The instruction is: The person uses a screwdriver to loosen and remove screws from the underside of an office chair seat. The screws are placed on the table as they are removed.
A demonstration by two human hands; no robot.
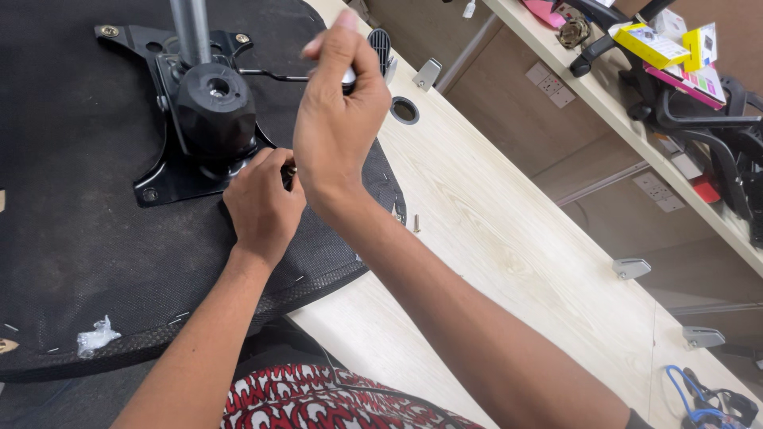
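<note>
While both hands [262, 202] [338, 111] grip tools at chair mechanism plate [171, 179], yellow boxes [652, 44] sit top-right shelf.

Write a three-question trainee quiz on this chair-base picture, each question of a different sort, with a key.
1. True or false: the right hand is raised above the left hand.
2. Multiple choice: the loose screw lies on (a) the pale wooden table, (b) the black metal plate, (c) the shelf.
3. Fill in: the left hand's fingers press at a corner of the black metal ____ bolted to the upturned seat.

Key: 1 true; 2 a; 3 plate.
</note>
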